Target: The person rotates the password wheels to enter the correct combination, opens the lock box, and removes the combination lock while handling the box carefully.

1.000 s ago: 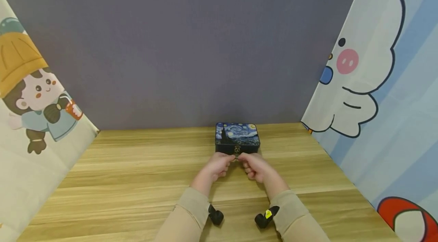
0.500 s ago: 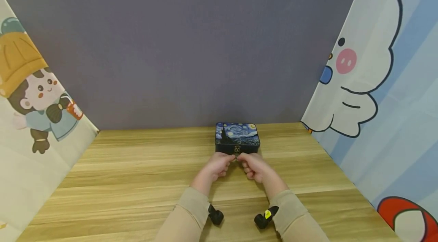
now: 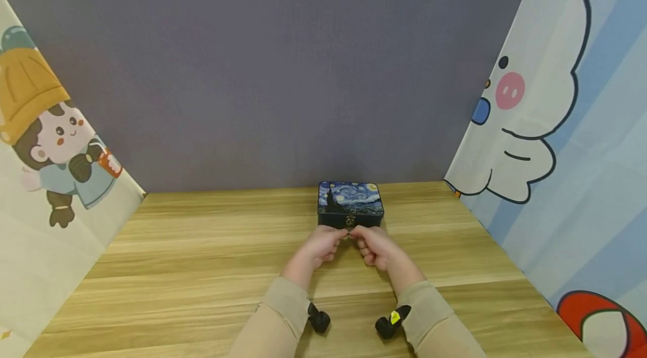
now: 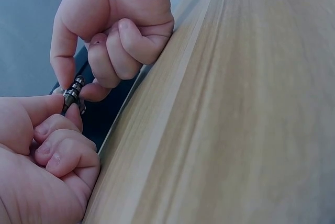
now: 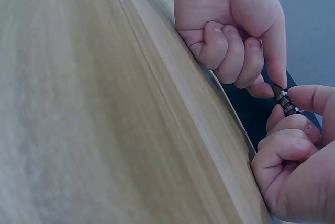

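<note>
A dark tin box (image 3: 351, 199) with a starry night painting on its lid stands closed near the back of the table, its brass clasp (image 3: 350, 221) facing me. At its front, a small barrel-shaped combination lock (image 4: 73, 93) with silver rings is pinched from both sides. My left hand (image 3: 320, 243) holds one end between thumb and index finger, the other fingers curled into the palm. From the opposite end, my right hand (image 3: 377, 247) pinches the lock (image 5: 285, 100) in the same way. Fingertips cover parts of the lock in both wrist views.
The wood-grain table (image 3: 212, 268) runs back to a grey wall panel (image 3: 283, 77). Cartoon-printed sheets hang on the left (image 3: 45, 178) and right (image 3: 581, 189). A black wrist camera mount (image 3: 318, 318) sits by the left cuff, another black mount (image 3: 389, 325) by the right.
Both hands keep their pinch on the lock, and the box stays in place. The right wrist has shifted very slightly left. The printed side sheets have swayed a little.
</note>
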The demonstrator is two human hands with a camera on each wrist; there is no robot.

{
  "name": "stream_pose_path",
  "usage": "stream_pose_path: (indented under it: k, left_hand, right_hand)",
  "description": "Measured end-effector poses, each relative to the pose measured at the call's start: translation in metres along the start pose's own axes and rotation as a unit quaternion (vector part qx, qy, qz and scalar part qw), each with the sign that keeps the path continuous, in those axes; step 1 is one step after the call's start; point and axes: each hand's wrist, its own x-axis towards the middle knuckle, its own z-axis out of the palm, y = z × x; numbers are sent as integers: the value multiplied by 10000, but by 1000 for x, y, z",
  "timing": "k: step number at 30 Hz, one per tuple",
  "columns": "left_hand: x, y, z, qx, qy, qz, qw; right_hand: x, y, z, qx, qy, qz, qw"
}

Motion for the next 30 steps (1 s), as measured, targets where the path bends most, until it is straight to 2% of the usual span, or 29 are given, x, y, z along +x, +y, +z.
stream_pose_path:
  k: [19, 30]
  left_hand:
    - [-1, 1, -1, -16, -47, 10, 10000]
    - [1, 0, -2, -78, -63, 5, 9999]
  right_hand:
    - [2, 0, 0, 5, 23, 127, 9999]
    - [2, 0, -1, 5, -34, 54, 10000]
